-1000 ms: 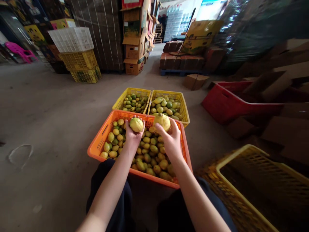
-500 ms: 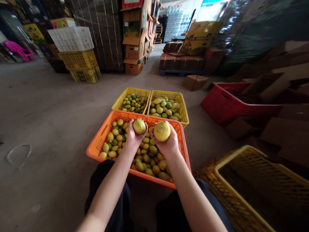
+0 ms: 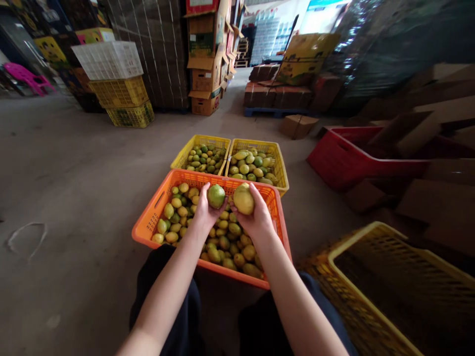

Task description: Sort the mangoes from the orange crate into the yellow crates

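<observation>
Above the orange crate (image 3: pixel 148 226), my left hand (image 3: pixel 206 211) holds a green fruit (image 3: pixel 216 196), its thumb along the fruit's left side. Close beside it, my right hand (image 3: pixel 257 215) is wrapped round a larger yellow fruit (image 3: pixel 244 199) from below and the right. The two fruits are a small gap apart. Many yellow and green fruits (image 3: pixel 214 254) lie in the orange crate beneath my hands. Behind it stand a left yellow crate (image 3: pixel 178 157) and a right yellow crate (image 3: pixel 282 170), side by side, both holding similar fruits.
A large yellow crate (image 3: pixel 356 284) stands at the lower right, with a red crate (image 3: pixel 334 158) and cardboard beyond it. Stacked crates (image 3: pixel 118 91) are at the back left. Cartons (image 3: pixel 202 79) and a loaded blue pallet (image 3: pixel 272 112) stand farther back.
Both fruits have been turned in my hands; the left one now shows a greener side. My right thumb has moved up along the top right of the yellow fruit.
</observation>
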The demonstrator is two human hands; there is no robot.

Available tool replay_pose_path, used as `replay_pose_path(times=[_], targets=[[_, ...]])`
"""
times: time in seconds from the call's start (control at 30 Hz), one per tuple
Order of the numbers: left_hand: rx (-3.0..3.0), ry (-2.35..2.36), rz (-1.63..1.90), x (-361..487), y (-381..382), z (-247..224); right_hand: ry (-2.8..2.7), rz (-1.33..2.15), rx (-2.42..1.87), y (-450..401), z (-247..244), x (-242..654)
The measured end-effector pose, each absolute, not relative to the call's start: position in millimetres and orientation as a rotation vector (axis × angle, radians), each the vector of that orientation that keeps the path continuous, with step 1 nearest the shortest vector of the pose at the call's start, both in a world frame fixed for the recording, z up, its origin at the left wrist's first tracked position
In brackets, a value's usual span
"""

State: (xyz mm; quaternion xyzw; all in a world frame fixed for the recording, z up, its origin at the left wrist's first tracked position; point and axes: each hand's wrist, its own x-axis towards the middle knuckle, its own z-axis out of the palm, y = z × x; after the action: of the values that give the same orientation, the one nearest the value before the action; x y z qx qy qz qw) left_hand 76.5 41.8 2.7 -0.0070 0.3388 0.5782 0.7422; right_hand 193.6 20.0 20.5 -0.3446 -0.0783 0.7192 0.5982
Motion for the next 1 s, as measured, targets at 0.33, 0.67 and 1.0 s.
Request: replay_pose_path(times=[0.33,0.67,1.0], targets=[[-0.091,0.731,1.27,73.7,43.0,-9.5,-0.15,1.653,-0.969,26.5,11.9,193.2],[0.025,0.746,1.244,72.0,40.0,4.2,-0.172,1.636,-0.932,20.9,20.8,193.8],[0.026,0.694,1.247,75.4,39.0,-0.4,-0.066,1.737,-1.036,22.3,17.2,190.3]])
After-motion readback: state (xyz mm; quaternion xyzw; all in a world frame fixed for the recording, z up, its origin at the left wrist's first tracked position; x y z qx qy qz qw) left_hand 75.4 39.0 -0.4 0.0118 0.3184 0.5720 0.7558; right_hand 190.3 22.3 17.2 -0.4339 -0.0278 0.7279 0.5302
